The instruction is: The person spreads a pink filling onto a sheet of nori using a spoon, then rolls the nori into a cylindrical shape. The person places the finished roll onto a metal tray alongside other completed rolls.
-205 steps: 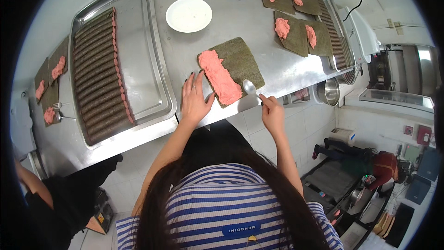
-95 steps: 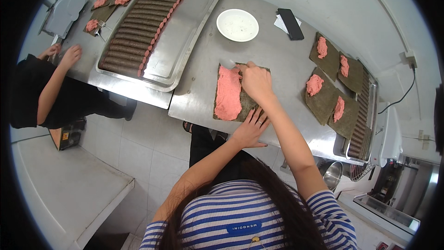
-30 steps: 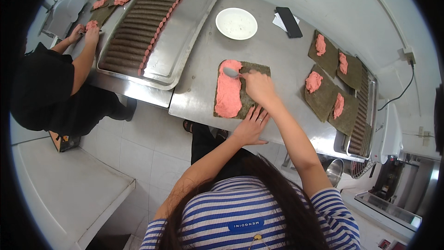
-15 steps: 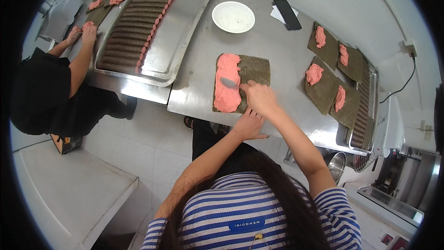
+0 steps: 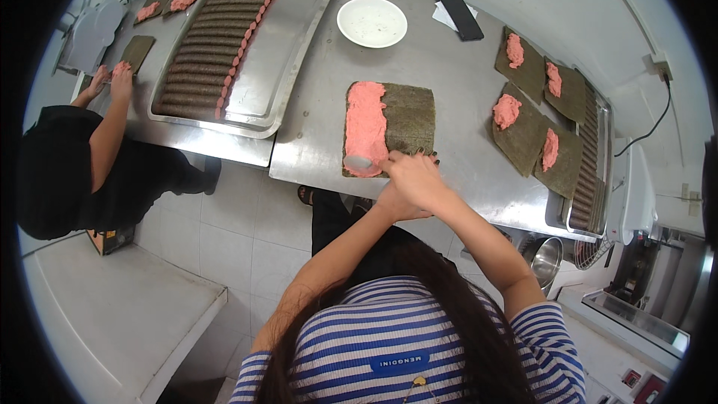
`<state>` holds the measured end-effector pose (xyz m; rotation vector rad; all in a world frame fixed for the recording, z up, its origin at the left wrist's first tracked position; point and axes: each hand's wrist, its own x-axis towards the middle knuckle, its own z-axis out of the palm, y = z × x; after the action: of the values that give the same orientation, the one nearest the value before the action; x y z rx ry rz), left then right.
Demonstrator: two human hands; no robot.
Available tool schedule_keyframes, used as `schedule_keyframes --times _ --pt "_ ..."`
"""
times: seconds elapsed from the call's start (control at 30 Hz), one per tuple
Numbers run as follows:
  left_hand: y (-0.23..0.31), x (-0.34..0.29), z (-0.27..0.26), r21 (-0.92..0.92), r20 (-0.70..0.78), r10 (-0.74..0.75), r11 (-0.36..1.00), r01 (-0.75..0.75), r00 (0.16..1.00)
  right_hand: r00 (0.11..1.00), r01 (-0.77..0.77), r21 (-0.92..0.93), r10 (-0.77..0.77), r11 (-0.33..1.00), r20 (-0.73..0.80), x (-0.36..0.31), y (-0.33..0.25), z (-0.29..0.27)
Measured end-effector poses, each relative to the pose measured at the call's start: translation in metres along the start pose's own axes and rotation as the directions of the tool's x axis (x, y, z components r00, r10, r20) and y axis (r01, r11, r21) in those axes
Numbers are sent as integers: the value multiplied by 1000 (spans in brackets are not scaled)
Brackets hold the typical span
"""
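A dark green seaweed sheet [image 5: 410,114] lies flat on the steel table. Pink paste [image 5: 366,120] covers its left part in a long band, leaving the right part bare. My right hand [image 5: 420,182] is closed on a spoon [image 5: 357,162], whose metal bowl rests on the paste at the band's near end; the handle is mostly hidden in my grip. Under it, partly covered, my left hand [image 5: 398,203] reaches the sheet's near edge. Its fingertips, with dark nails, show stretched out on the bare seaweed beyond my right hand.
A white bowl [image 5: 372,22] and a black phone [image 5: 460,16] stand farther back. Several seaweed sheets with paste lumps [image 5: 506,111] lie at right, beside a tray of rolls [image 5: 587,172]. At left is a large tray [image 5: 258,123] of rolls; a co-worker's hands [image 5: 120,78] handle paste beyond it.
My right hand has drawn the spoon toward me, from mid-band to the near end of the paste. My left hand's fingers have moved farther onto the sheet. The co-worker's hands have shifted left.
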<state>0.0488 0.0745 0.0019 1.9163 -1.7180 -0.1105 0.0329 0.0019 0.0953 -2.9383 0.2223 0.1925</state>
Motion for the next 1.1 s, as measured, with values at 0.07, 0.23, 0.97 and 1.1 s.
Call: schedule_keyframes --times 0.07,0.23,0.97,1.1 --pt "-2 -3 1 10 60 30 999 -31 998 999 32 27 -33 999 40 -8 2 -5" --pt "-3 -3 -5 42 289 58 996 -73 955 997 -81 207 75 975 36 18 13 -40" --pt "-5 -5 1 -12 180 83 997 -82 980 996 -73 104 67 992 66 21 12 -13" --pt "-12 -14 24 -148 125 129 983 -110 984 996 83 128 -88 988 35 -4 10 -20"
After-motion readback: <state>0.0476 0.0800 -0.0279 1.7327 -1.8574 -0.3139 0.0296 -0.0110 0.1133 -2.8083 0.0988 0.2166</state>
